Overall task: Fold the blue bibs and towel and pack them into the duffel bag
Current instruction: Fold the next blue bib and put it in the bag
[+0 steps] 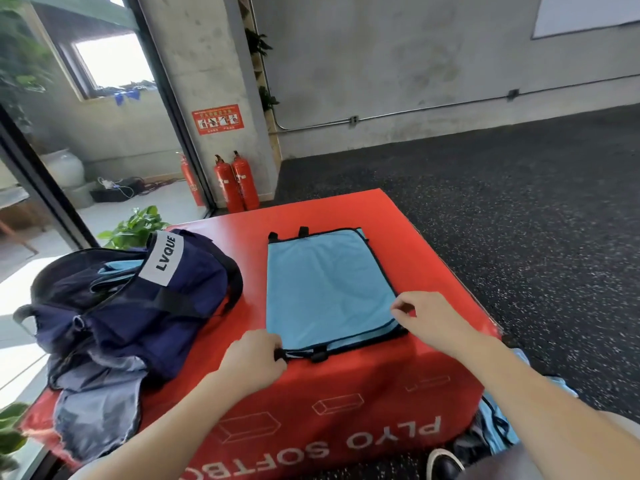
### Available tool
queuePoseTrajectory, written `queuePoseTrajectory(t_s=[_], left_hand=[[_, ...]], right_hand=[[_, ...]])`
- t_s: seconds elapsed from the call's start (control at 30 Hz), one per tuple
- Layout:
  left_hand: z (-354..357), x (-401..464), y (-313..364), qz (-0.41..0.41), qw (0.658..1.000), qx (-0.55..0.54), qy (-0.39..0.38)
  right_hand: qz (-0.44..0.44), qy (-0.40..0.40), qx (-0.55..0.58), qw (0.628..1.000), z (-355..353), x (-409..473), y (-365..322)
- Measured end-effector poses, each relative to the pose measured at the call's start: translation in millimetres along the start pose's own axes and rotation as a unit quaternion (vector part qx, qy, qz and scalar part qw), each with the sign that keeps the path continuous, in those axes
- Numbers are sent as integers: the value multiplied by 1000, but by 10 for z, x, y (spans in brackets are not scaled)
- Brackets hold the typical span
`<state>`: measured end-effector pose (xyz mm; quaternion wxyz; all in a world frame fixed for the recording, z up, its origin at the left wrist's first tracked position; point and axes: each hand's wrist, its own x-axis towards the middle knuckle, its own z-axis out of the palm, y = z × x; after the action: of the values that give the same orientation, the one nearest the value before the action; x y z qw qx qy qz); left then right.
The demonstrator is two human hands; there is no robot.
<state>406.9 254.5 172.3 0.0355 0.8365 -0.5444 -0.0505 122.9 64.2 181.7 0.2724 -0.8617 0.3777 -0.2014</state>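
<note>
Inside open duffel bag (114, 306): folded blue bib (116, 268), partly hidden.

Grey concrete wall (415, 57); dark speckled floor (519, 202) below it. Red extinguishers (235, 183) at pillar (204, 64) foot, red sign (218, 119) above them. Bright window (110, 60) left of pillar. Whiteboard (588, 13) far right.

**One head-worn view, looking forward and down**

The single wide-angle camera sat on the person's head, facing forward and down, close above both hands. The left hand (254, 356) and right hand (429, 320) lay low in centre frame; beyond them it took in the red box (363, 393), floor and far wall.
</note>
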Motion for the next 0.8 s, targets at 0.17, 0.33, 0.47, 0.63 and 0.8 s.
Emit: queuePoseTrajectory(t_s=[0.17,0.33,0.47,0.63,0.8], left_hand=[[173,-186,-234,16,984,-173,51],[271,-250,-308,65,976,-196,72],[302,-274,-335,91,971,-204,86],[347,-316,-366,91,967,-224,84],[402,-360,-406,93,968,-221,79]], right_hand=[[-31,-51,-41,997,171,-2,-13],[-39,-145,-107,983,252,8,127],[-38,-149,-138,979,331,11,226],[-45,-130,-164,977,379,-38,184],[-47,-119,-168,977,409,-59,187]])
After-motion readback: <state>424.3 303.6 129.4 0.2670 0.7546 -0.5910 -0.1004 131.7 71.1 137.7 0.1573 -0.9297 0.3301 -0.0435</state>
